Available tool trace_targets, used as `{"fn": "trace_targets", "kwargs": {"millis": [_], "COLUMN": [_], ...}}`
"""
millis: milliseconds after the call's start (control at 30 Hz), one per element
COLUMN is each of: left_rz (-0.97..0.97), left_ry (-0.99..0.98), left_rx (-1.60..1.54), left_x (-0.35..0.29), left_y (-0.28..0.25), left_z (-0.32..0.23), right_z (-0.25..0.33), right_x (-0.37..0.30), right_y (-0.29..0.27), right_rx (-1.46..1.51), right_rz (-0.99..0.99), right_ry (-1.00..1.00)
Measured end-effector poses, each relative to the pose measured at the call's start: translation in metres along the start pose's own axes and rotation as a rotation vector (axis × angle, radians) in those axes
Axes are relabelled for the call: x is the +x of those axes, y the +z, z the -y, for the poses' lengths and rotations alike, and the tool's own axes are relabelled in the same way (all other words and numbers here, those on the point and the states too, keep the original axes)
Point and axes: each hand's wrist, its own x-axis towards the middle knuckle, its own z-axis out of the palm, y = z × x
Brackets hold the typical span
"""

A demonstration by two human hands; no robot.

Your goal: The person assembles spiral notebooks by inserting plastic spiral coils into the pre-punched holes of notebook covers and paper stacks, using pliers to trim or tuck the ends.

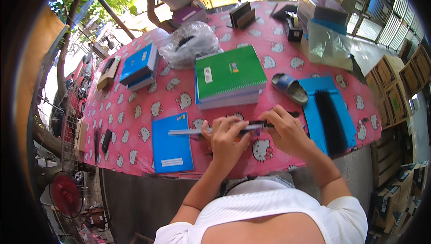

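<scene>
- The thin stack of pale sheets with a black spine strip point(215, 130) is held edge-on above the near edge of the table; its long axis runs left to right, the bare pale end pointing to the person's left, the black-bound end to the right.
- The left hand point(226, 138) has its fingers closed round the middle of the stack; the right hand point(287, 129) pinches the black end, fingers together on it.
- Just left of the hands lies a flat blue rectangular notebook point(171, 142) with a small white label near its lower edge and a small coloured mark at its top corner.
- Beyond the hands sits a pile of spiral notebooks with a green cover point(229, 77) (a white label and a small coloured patch on top).
- At the right, a blue cover sheet carrying black binding combs point(330, 114), and a blue sandal point(289, 88) beside it.
- The pink tablecloth printed with white cat faces point(134, 109) covers the table, outdoors, with brown cardboard boxes point(395, 87) stacked on the right.
</scene>
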Motion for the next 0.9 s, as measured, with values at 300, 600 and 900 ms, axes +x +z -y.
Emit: {"fn": "trace_targets", "kwargs": {"millis": [300,600,900], "left_rz": [0.009,-0.004,0.024], "left_ry": [0.038,0.035,0.036], "left_rx": [-0.093,-0.093,-0.201], "left_x": [-0.008,-0.006,-0.008], "left_y": [0.008,0.009,0.002], "left_z": [0.013,0.013,0.013], "right_z": [0.009,0.009,0.019], "right_x": [0.006,0.008,0.006], "right_y": [0.005,0.009,0.015], "right_rx": [-0.101,-0.046,-0.018], "right_rz": [-0.054,-0.124,-0.158], "right_ry": [-0.031,-0.022,0.121]}}
